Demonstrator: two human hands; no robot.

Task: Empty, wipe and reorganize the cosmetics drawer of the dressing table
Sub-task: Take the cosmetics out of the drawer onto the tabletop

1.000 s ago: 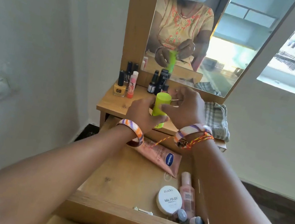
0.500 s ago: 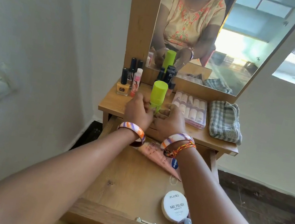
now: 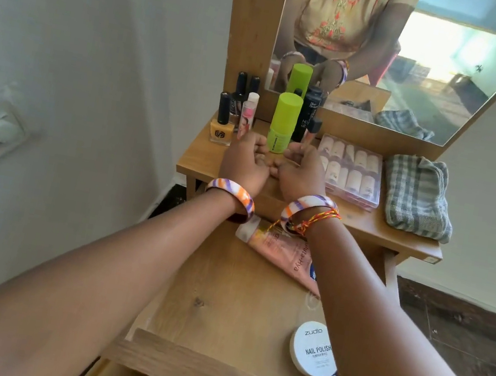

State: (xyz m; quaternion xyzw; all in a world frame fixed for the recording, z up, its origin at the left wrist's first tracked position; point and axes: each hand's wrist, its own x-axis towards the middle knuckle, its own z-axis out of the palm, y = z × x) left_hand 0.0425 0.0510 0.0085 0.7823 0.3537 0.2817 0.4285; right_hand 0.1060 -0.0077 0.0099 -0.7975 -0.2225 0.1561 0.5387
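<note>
The tall lime-green plastic bottle (image 3: 283, 122) stood upright on the wooden bench (image 3: 366, 223), far of the open drawer (image 3: 220, 302). Left hand (image 3: 244, 162) and right hand (image 3: 300, 172) rested just near of it, fingers curled loosely, holding nothing visible.

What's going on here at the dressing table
A person is clearing out the open cosmetics drawer and lining its contents up on the dressing table top. The green bottle stands upright among nail polishes in front of the mirror, with the left hand and right hand loosely curled just below it, neither gripping it. A pink tube and a white nail polish remover tub are not yet taken out of the drawer. A folded checked cloth waits on the right.
</note>
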